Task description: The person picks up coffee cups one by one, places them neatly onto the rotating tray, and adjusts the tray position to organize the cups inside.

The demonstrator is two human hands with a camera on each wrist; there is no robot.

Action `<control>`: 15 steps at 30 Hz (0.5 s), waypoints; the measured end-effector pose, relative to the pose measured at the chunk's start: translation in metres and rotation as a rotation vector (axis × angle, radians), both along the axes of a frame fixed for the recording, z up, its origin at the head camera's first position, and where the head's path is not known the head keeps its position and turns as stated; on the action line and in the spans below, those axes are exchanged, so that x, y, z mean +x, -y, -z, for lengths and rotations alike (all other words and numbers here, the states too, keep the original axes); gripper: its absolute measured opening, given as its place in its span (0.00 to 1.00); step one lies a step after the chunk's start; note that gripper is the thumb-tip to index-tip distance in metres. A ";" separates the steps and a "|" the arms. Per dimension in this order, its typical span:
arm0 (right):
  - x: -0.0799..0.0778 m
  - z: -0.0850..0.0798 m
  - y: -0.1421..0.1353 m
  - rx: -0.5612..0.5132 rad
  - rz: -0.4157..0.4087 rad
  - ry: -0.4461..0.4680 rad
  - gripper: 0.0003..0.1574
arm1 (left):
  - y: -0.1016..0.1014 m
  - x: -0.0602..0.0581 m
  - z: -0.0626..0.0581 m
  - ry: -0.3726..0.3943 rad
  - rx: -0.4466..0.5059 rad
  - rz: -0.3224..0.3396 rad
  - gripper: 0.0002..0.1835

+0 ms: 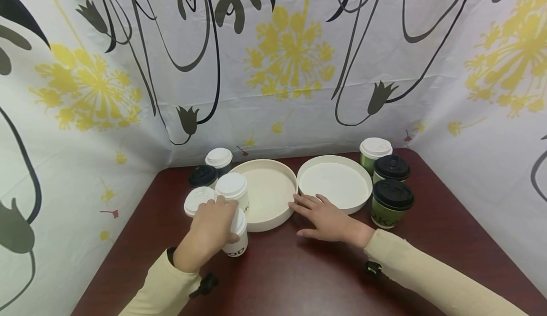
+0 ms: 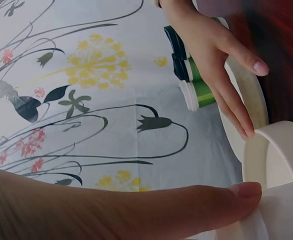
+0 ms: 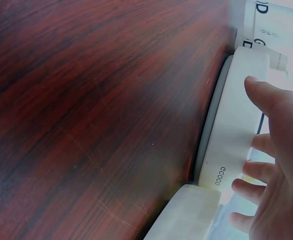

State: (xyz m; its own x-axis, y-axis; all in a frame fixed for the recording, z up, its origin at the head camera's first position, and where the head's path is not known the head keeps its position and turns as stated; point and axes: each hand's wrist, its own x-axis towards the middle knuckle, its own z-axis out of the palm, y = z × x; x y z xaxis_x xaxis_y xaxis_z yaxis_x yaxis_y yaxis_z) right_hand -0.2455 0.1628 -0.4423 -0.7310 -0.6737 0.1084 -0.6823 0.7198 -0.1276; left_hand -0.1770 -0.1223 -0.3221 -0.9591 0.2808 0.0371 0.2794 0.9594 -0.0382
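At the left, my left hand (image 1: pixel 210 228) grips a white paper cup (image 1: pixel 236 248) with a white lid, thumb on its near side and fingers over the top. The cup stands upright, and the left wrist view shows the thumb (image 2: pixel 226 197) against it. My right hand (image 1: pixel 326 218) lies palm down with fingers spread, its fingertips at the spot where two round trays meet. The left tray (image 1: pixel 267 190) is cream; the right tray (image 1: pixel 333 183) is whiter. In the right wrist view the right hand's fingers (image 3: pixel 249 190) lie along a tray wall.
Beside the left tray stand more lidded cups: a white one (image 1: pixel 232 188), another white-lidded cup (image 1: pixel 200 197), a black-lidded cup (image 1: pixel 202 176) and a dark cup with white lid (image 1: pixel 219 158). Green cups (image 1: pixel 386 211) stand right of the trays. A patterned curtain (image 1: pixel 295 131) borders the table (image 1: pixel 278 278).
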 end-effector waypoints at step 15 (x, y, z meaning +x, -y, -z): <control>-0.001 0.002 0.000 -0.002 -0.003 -0.002 0.48 | -0.009 0.002 -0.004 -0.056 0.000 0.067 0.32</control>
State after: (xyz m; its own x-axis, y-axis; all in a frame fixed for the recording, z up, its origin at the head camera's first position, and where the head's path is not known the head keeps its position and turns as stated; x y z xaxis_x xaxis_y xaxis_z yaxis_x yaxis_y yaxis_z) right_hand -0.2464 0.1632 -0.4440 -0.7290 -0.6755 0.1109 -0.6845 0.7177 -0.1277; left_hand -0.1748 -0.1134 -0.3179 -0.9347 0.3440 0.0899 0.3402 0.9387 -0.0556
